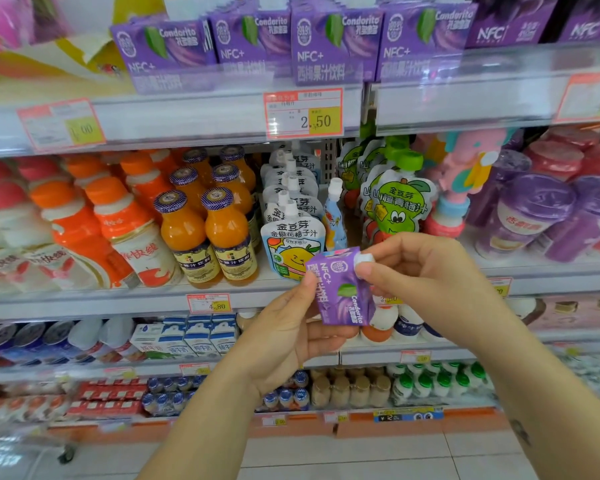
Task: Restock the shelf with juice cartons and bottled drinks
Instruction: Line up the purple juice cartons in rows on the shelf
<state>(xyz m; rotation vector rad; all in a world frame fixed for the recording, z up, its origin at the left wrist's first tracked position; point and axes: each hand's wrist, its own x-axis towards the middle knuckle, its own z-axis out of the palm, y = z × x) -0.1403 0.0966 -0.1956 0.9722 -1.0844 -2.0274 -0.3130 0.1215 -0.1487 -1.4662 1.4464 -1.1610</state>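
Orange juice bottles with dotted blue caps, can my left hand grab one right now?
Probably not yet: the left hand grips the small purple juice carton. Nothing blocks the front-row orange juice bottles otherwise.

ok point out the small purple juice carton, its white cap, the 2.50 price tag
small purple juice carton point(343, 299), head view, front face
white cap point(363, 259), head view, exposed part
2.50 price tag point(303, 113), head view, middle

Above the price tag point(303, 112): 4 purple cartons point(333, 46) in front. Below it: 6 orange juice bottles point(227, 237), 1 held carton point(343, 292).
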